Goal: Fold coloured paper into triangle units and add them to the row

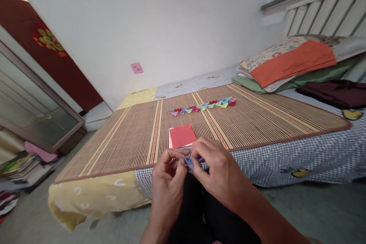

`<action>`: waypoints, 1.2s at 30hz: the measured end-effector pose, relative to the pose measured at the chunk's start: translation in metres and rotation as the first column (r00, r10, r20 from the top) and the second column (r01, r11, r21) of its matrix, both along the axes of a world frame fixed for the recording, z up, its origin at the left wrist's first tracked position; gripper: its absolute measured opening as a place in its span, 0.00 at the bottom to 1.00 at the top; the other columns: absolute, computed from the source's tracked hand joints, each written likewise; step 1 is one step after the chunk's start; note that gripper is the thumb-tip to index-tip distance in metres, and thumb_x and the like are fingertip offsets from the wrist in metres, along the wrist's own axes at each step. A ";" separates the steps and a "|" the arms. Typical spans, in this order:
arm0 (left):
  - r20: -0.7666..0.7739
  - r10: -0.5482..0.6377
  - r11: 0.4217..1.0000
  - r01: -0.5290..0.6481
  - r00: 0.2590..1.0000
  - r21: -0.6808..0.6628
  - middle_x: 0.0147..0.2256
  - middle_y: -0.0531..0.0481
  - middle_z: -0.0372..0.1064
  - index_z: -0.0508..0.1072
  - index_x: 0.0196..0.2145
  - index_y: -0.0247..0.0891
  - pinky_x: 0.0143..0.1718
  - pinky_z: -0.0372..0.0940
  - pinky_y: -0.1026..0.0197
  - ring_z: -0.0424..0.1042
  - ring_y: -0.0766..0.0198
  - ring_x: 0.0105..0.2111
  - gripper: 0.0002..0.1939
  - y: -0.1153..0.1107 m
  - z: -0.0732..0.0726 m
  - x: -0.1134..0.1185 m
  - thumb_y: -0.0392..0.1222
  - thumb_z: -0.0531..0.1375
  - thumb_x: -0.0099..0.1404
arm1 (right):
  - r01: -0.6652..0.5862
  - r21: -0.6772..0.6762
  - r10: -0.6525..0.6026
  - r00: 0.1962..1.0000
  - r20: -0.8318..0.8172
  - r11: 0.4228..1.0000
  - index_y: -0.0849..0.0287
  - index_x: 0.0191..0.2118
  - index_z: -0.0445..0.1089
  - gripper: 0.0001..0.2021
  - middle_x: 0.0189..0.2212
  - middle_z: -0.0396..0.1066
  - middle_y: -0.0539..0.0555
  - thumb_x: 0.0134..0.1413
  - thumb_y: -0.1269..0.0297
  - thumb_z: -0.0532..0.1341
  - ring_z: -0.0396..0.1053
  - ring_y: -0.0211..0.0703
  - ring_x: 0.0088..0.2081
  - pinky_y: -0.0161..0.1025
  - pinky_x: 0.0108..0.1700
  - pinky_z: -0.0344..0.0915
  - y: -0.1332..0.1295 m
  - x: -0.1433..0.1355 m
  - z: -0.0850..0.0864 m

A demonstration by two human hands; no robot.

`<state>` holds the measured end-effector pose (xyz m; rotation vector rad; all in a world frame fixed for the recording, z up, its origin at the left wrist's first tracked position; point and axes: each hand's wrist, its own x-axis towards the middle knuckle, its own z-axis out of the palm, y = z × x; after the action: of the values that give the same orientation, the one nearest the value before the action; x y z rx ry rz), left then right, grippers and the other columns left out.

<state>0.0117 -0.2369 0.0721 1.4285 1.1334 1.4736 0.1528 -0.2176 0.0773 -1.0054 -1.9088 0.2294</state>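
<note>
A small folded purple paper (189,162) is pinched between my two hands, just in front of the bed's edge. My left hand (169,181) grips its left side with thumb and fingers. On its right side, my right hand (215,167) is closed around it, hiding part of the paper. Just beyond my hands lies a stack of square paper with a red sheet (182,135) on top. Farther back on the mat, many small folded paper pieces in several colours form a zigzag chain (203,106).
A striped bamboo mat (122,143) covers the bed. Pillows (294,63) and dark folded cloth (334,93) lie at the right. A pink note (137,68) is on the wall. Books (21,169) are stacked low at the left, near a glass-panelled cabinet (37,95).
</note>
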 end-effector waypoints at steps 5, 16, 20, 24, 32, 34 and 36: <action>0.106 -0.008 1.000 0.009 0.994 -0.013 0.39 0.47 0.76 0.72 0.33 0.38 0.39 0.70 0.62 0.75 0.63 0.36 0.05 0.000 0.001 0.001 0.39 0.63 0.67 | 0.002 0.026 -0.001 1.000 -0.013 1.000 0.57 0.30 0.60 0.10 0.30 0.67 0.52 0.54 0.80 0.54 0.65 0.45 0.35 0.42 0.39 0.60 0.001 0.002 0.001; 0.128 -0.025 0.999 0.028 0.992 -0.024 0.41 0.46 0.77 0.72 0.32 0.37 0.42 0.70 0.62 0.75 0.63 0.38 0.07 -0.003 0.004 0.002 0.40 0.64 0.66 | -0.051 0.018 0.051 0.999 -0.012 0.999 0.58 0.31 0.63 0.09 0.32 0.67 0.52 0.55 0.80 0.58 0.65 0.45 0.37 0.43 0.40 0.59 -0.002 0.007 0.005; 0.155 -0.051 0.998 0.057 0.987 -0.032 0.40 0.45 0.76 0.71 0.32 0.37 0.42 0.71 0.60 0.76 0.61 0.38 0.07 -0.002 0.004 0.003 0.41 0.64 0.66 | -0.061 0.018 0.061 0.998 0.023 0.998 0.58 0.33 0.68 0.07 0.33 0.70 0.52 0.58 0.77 0.61 0.66 0.46 0.37 0.44 0.41 0.59 -0.002 0.008 0.006; 0.144 -0.078 0.996 0.083 0.986 -0.024 0.41 0.46 0.76 0.71 0.32 0.37 0.45 0.70 0.60 0.76 0.61 0.41 0.06 -0.001 0.003 0.003 0.39 0.64 0.67 | -0.055 0.072 0.053 0.998 0.029 0.996 0.58 0.30 0.67 0.08 0.30 0.69 0.51 0.59 0.77 0.62 0.66 0.45 0.36 0.43 0.40 0.58 -0.002 0.007 0.006; 0.138 -0.042 0.996 0.052 0.990 -0.072 0.40 0.48 0.76 0.73 0.36 0.38 0.40 0.69 0.62 0.73 0.64 0.35 0.06 -0.004 0.004 0.001 0.42 0.64 0.67 | -0.041 0.095 0.041 0.999 -0.004 0.995 0.59 0.30 0.66 0.10 0.28 0.68 0.51 0.62 0.77 0.59 0.65 0.44 0.34 0.42 0.40 0.57 -0.002 0.005 0.002; 0.127 -0.066 0.994 0.077 0.990 -0.084 0.36 0.50 0.75 0.73 0.39 0.38 0.36 0.68 0.64 0.72 0.66 0.32 0.07 -0.004 0.005 0.003 0.43 0.65 0.66 | -0.057 0.080 0.057 0.998 0.001 0.995 0.60 0.31 0.66 0.09 0.29 0.68 0.51 0.61 0.78 0.59 0.65 0.43 0.34 0.42 0.40 0.56 -0.001 0.005 0.001; 0.103 -0.072 0.995 0.079 0.992 -0.065 0.33 0.50 0.75 0.74 0.37 0.38 0.35 0.66 0.65 0.70 0.67 0.31 0.07 -0.004 0.005 0.004 0.43 0.65 0.66 | -0.059 0.071 0.060 0.998 -0.010 0.996 0.59 0.31 0.66 0.09 0.29 0.69 0.50 0.60 0.79 0.59 0.65 0.43 0.34 0.42 0.41 0.56 -0.001 0.004 0.001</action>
<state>0.0156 -0.2407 0.0774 1.3210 1.0472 1.4242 0.1572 -0.2191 0.0782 -0.8990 -1.9242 0.2013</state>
